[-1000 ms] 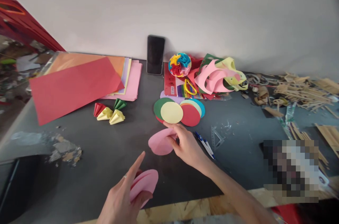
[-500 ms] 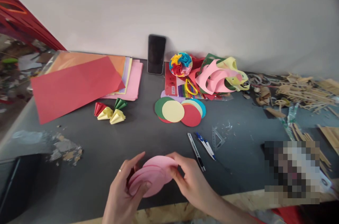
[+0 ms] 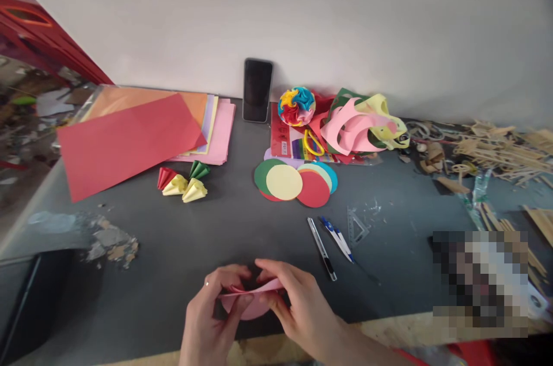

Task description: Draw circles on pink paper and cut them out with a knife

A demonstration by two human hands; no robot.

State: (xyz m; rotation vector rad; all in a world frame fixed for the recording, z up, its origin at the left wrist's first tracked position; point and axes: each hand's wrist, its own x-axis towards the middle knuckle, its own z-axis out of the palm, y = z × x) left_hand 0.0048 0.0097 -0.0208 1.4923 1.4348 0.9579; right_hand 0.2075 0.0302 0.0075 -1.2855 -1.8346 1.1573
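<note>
Both hands work at 6 o'clock on the tabletop [image 3: 181, 239], near its front edge. The left hand [image 3: 207, 320] and the right hand [image 3: 302, 314] pinch the pink circles [image 3: 253, 300] from opposite sides, fingertips closed on the paper's rim. The grip from two sides appears to keep the thin sheets aligned edge to edge and lifted just off the surface, so that they can be squared together without sliding.

The pink circles are seen nearly edge-on: a flat upper line runs between the two hands and a rounded lower part shows beneath it. At least two layers are visible; the exact count cannot be told. The paper is plain, light pink and matte.

At 12 o'clock from the hands lies the disc stack [image 3: 296, 181], fanned so that green, yellow, red and blue discs overlap. At 1 o'clock lie a knife [image 3: 322, 249] and a pen [image 3: 337, 237], side by side, within reach of the right hand. At 11 o'clock sit the cones [image 3: 184, 181], red, yellow and green, grouped together. Farther out at 10 o'clock lie the paper sheets [image 3: 129, 138], a red one on top. A phone [image 3: 257, 90] leans upright against the wall at 12 o'clock.
</note>
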